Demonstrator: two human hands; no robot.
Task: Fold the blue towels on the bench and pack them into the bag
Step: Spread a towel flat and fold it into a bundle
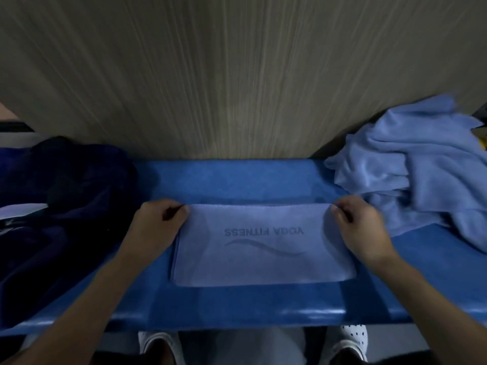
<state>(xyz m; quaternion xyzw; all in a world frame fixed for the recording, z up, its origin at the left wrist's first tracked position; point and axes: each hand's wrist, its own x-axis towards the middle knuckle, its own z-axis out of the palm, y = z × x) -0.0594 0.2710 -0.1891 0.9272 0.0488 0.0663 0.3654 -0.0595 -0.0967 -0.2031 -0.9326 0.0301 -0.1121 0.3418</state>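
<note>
Folded towel (263, 254): one soft, pale blue rectangle is laid flat mid-bench, between bag and pile; "YOGA FITNESS" and a wavy line are printed on it, seen upside down.
Left hand (155, 225): the towel's far left corner is pinched by curled fingers.
Right hand (361, 227): the far right corner is pinched likewise.
Bench (237, 177): one smooth, glossy blue seat with a rounded front edge.
Towel pile (411, 175): crumpled, fleecy pale blue cloth is heaped at the bench's right end; the number of towels cannot be told.
Bag (66, 193): one dark navy, slumped fabric bag is seen at the left end.
Wall (237, 75): a beige panel with streaked wood grain.
Shoes (158, 343): two white ones, the right perforated.
</note>
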